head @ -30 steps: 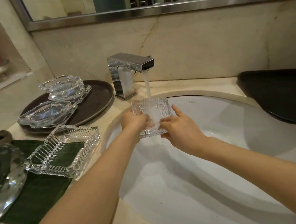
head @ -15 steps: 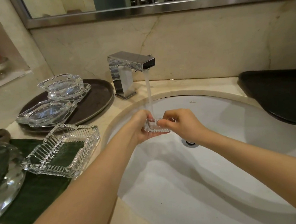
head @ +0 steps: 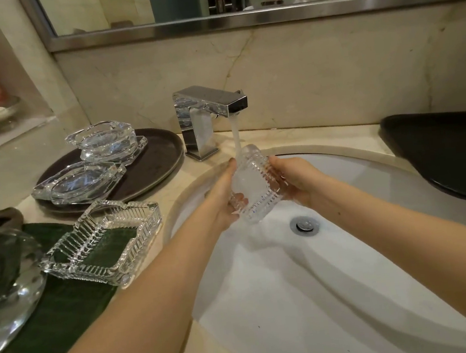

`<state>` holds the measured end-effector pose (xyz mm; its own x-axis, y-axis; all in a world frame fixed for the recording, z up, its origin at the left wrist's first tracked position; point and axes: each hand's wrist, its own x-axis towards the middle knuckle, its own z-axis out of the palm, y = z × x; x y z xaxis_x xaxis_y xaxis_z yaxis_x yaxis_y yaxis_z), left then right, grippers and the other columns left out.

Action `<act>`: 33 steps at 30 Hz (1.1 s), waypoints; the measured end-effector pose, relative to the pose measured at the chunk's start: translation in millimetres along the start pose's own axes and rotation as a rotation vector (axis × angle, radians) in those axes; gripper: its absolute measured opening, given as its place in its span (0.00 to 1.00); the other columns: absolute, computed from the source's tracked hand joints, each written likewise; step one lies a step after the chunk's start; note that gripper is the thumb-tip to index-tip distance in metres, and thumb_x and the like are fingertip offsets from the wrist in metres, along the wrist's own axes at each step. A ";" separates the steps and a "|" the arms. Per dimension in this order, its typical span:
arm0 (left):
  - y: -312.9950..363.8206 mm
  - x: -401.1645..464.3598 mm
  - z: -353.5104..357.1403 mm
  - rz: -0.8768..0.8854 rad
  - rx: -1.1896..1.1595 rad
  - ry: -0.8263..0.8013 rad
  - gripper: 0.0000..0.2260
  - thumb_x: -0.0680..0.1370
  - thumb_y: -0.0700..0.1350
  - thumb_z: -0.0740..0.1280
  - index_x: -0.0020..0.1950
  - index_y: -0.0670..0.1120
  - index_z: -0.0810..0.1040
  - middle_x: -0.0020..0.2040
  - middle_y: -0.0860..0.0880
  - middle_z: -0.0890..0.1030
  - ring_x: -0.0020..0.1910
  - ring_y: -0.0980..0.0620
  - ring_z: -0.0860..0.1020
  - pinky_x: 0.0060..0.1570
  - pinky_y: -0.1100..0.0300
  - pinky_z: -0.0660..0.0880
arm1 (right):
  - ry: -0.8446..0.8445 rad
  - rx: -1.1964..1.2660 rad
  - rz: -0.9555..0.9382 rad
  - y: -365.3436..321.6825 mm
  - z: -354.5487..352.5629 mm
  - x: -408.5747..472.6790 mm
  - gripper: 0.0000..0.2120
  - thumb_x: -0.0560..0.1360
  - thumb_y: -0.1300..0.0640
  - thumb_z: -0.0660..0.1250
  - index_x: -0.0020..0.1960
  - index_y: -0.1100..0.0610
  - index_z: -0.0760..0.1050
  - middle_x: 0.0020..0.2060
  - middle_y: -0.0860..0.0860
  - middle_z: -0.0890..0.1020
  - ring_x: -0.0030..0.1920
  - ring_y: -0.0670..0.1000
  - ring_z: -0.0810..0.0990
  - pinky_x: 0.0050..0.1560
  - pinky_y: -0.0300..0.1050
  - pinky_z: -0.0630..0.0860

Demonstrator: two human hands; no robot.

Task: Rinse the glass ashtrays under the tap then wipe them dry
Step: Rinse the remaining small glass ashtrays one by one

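A ribbed square glass ashtray [head: 258, 185] is tilted on edge under the running chrome tap [head: 210, 112], above the white sink [head: 350, 264]. My left hand [head: 224, 197] grips its left side and my right hand [head: 298, 178] grips its right side. Water runs over the glass and both hands. A second ribbed square ashtray [head: 104, 244] sits on a dark green cloth [head: 59, 315] left of the sink. Three smooth glass ashtrays [head: 83, 183] lie on a round brown tray [head: 155, 161]; two of them are stacked at the back.
A large clear glass dish [head: 6, 300] lies at the left edge on the green cloth. A black tray [head: 447, 151] sits right of the sink. The drain [head: 304, 225] is below my right hand. A mirror frame [head: 238, 19] runs above the stone wall.
The ashtray was flat under the stream, dropped low and edge-on, and now stands tilted on its side, raised nearer the spout. Both hands turned with it.
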<state>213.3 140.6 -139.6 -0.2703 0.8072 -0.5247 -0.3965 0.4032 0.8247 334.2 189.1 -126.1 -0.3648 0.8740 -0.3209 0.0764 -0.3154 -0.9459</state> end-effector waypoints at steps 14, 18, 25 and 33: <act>0.9 8.2 -5.1 0.066 -0.139 0.208 0.23 0.76 0.61 0.62 0.57 0.42 0.74 0.39 0.46 0.79 0.35 0.47 0.78 0.35 0.55 0.76 | 0.000 0.052 0.001 2.4 10.3 11.5 0.15 0.82 0.56 0.55 0.46 0.65 0.74 0.35 0.54 0.75 0.31 0.50 0.74 0.32 0.43 0.72; -0.4 9.0 -3.1 0.086 -0.071 0.248 0.24 0.77 0.61 0.60 0.60 0.41 0.74 0.38 0.46 0.79 0.33 0.48 0.77 0.35 0.55 0.76 | 0.017 -0.339 -0.101 3.5 11.0 4.1 0.23 0.81 0.47 0.52 0.63 0.64 0.70 0.51 0.55 0.78 0.53 0.57 0.77 0.58 0.53 0.71; -2.1 3.1 3.9 0.137 -0.027 0.116 0.18 0.79 0.54 0.61 0.56 0.40 0.75 0.38 0.47 0.79 0.31 0.53 0.77 0.29 0.58 0.74 | 0.088 -0.370 -0.251 23.3 1.2 7.4 0.26 0.77 0.45 0.61 0.71 0.53 0.61 0.65 0.54 0.73 0.62 0.57 0.74 0.59 0.56 0.74; -5.0 6.6 5.1 0.233 0.198 -0.116 0.21 0.72 0.41 0.72 0.62 0.42 0.70 0.53 0.44 0.80 0.49 0.44 0.80 0.50 0.46 0.79 | 0.034 0.019 -0.257 29.4 -16.6 8.8 0.19 0.82 0.54 0.54 0.72 0.47 0.59 0.52 0.51 0.80 0.45 0.49 0.81 0.44 0.46 0.79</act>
<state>218.0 146.1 -146.1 -0.2276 0.9268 -0.2986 -0.1543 0.2685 0.9509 348.7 193.6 -157.5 -0.3383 0.9383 -0.0719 -0.0327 -0.0881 -0.9956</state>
